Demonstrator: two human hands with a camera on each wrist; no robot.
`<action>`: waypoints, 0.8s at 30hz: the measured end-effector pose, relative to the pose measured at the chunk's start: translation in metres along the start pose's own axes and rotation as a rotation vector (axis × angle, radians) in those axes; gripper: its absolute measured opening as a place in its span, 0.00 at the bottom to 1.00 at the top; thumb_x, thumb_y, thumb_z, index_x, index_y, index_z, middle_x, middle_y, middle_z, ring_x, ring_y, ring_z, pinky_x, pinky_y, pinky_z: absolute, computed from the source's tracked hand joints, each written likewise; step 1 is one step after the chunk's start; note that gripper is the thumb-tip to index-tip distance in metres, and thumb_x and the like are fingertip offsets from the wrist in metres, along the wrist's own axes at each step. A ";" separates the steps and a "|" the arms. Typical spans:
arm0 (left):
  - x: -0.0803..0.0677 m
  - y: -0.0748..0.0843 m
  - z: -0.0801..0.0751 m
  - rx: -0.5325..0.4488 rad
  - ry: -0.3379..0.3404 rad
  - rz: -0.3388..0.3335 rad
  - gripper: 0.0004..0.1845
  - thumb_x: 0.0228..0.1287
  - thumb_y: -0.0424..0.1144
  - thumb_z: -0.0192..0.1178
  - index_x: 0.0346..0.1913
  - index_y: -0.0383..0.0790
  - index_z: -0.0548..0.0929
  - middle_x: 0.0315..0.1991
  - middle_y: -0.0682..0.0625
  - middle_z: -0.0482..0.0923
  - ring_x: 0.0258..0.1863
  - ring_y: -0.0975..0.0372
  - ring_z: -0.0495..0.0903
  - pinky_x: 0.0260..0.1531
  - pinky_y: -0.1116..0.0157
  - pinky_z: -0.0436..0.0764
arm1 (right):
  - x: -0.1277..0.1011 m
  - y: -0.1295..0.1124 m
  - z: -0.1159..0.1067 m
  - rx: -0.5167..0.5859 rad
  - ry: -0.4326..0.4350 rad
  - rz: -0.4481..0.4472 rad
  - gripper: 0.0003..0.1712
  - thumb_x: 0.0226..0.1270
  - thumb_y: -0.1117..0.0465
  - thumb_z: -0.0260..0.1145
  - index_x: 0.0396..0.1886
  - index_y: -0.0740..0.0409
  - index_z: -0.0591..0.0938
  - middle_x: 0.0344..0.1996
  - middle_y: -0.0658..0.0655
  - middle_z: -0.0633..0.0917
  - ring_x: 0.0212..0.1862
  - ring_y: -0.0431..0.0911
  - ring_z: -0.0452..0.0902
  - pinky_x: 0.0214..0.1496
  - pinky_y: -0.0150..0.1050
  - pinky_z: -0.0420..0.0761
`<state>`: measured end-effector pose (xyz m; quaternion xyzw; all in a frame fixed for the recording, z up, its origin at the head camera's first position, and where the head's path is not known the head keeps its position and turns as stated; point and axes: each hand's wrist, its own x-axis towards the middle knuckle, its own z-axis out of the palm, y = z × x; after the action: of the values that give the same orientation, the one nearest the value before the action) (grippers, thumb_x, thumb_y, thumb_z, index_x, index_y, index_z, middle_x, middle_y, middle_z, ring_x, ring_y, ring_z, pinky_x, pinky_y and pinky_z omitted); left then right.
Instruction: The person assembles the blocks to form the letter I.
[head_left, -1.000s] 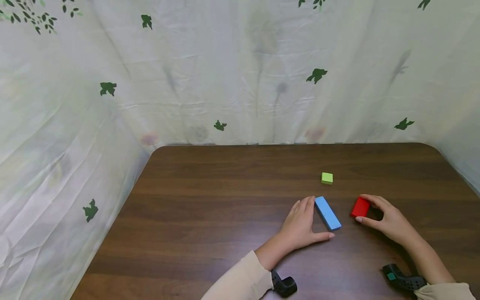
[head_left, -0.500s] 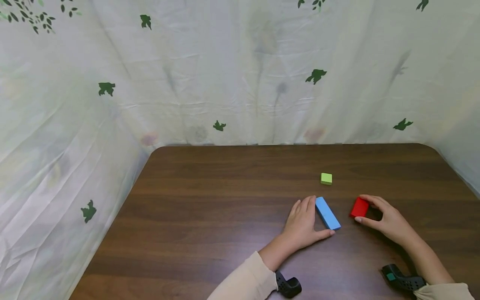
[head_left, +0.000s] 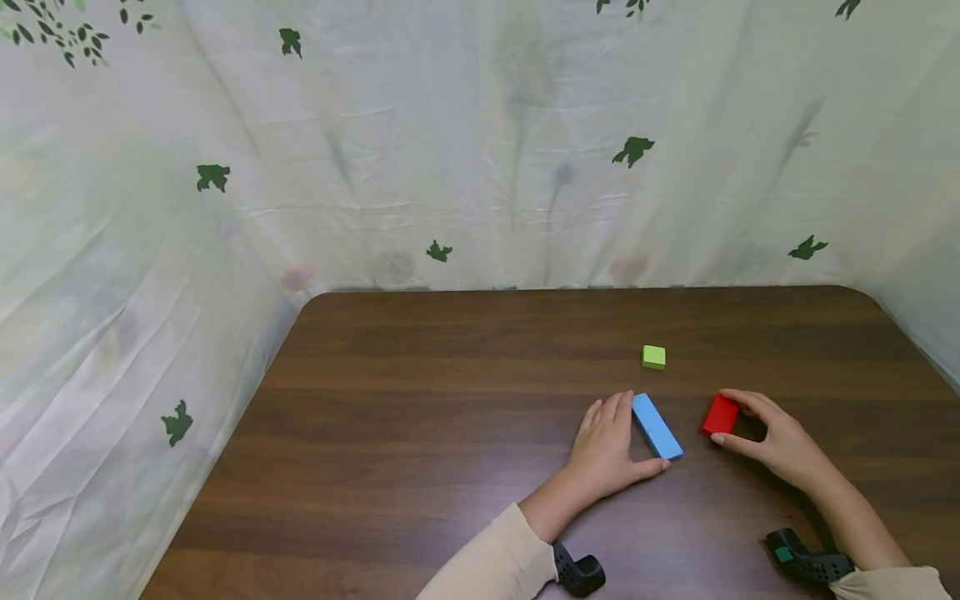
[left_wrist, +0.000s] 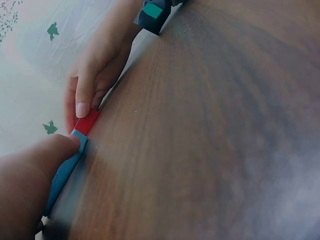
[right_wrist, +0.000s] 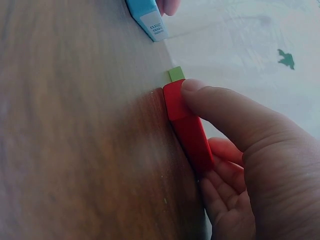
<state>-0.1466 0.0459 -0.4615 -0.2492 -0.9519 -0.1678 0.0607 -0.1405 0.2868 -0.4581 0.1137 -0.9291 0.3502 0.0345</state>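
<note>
Left hand (head_left: 606,450): laid flat on the table (head_left: 420,433), fingers straight, thumb and fingers framing the blue block (head_left: 656,427) along its side and near end.
Right hand (head_left: 776,437): curled round the red block (head_left: 721,414), which is pinched between thumb and fingers.
Blue block: flat on the wood, angled, just left of the red one.
Green cube (head_left: 653,357): parked further back, untouched, apart from both hands.

Soft, even light fills the scene, with only faint shadows beside the hands and a dull sheen on the table (head_left: 450,400). The head view is sharp, bending slightly at its edges. Both wrist views are blurred up close, especially the left hand (left_wrist: 25,190).
</note>
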 end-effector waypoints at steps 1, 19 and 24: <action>0.000 0.000 0.000 -0.001 -0.001 -0.001 0.50 0.37 0.69 0.48 0.60 0.39 0.52 0.55 0.52 0.57 0.56 0.66 0.53 0.55 0.64 0.49 | 0.000 0.000 0.000 0.001 -0.001 0.002 0.38 0.44 0.51 0.65 0.55 0.58 0.63 0.48 0.60 0.65 0.45 0.54 0.61 0.38 0.51 0.64; 0.000 0.000 -0.006 -0.089 0.074 0.053 0.49 0.37 0.66 0.52 0.60 0.39 0.52 0.56 0.52 0.56 0.56 0.65 0.54 0.54 0.67 0.53 | 0.000 0.001 0.000 -0.004 -0.007 0.011 0.38 0.45 0.50 0.64 0.56 0.57 0.63 0.48 0.60 0.65 0.45 0.54 0.60 0.37 0.51 0.64; -0.001 0.000 -0.009 -0.111 0.103 0.093 0.48 0.38 0.65 0.53 0.60 0.40 0.51 0.56 0.52 0.55 0.56 0.65 0.53 0.54 0.67 0.52 | 0.000 0.001 0.000 -0.004 -0.006 0.008 0.38 0.45 0.49 0.64 0.56 0.58 0.63 0.48 0.60 0.65 0.45 0.54 0.61 0.37 0.51 0.64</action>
<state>-0.1460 0.0420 -0.4528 -0.2872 -0.9241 -0.2300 0.1032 -0.1403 0.2874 -0.4590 0.1107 -0.9304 0.3481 0.0306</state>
